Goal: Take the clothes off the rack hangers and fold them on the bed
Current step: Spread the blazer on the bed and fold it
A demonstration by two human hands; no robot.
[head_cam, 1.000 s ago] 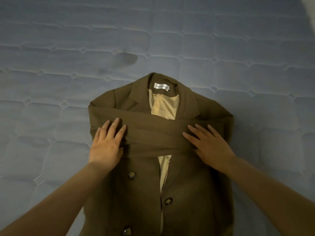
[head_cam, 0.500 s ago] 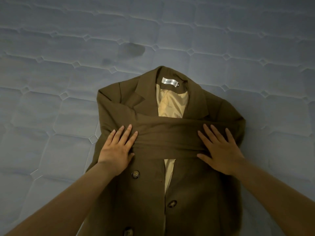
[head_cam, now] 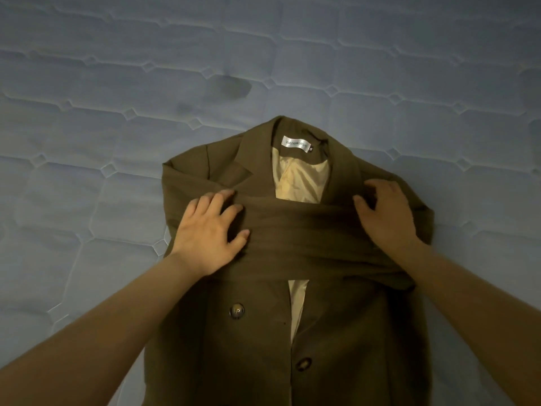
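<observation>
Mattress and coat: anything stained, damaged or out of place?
Yes: a dark blotch marks the mattress just beyond the coat collar, with a fainter smudge left of it. It could be a stain. The coat looks undamaged.

One brown coat (head_cam: 292,317) lies on the one quilted bed (head_cam: 117,83). Two hands are on the coat: the left hand (head_cam: 209,234) on its left side, the right hand (head_cam: 386,218) on its right shoulder. Two folded sleeves cross the coat's chest. Two buttons show on the coat's front, upper (head_cam: 236,311) and lower (head_cam: 303,363). One white label (head_cam: 295,143) sits inside the coat's collar.
</observation>
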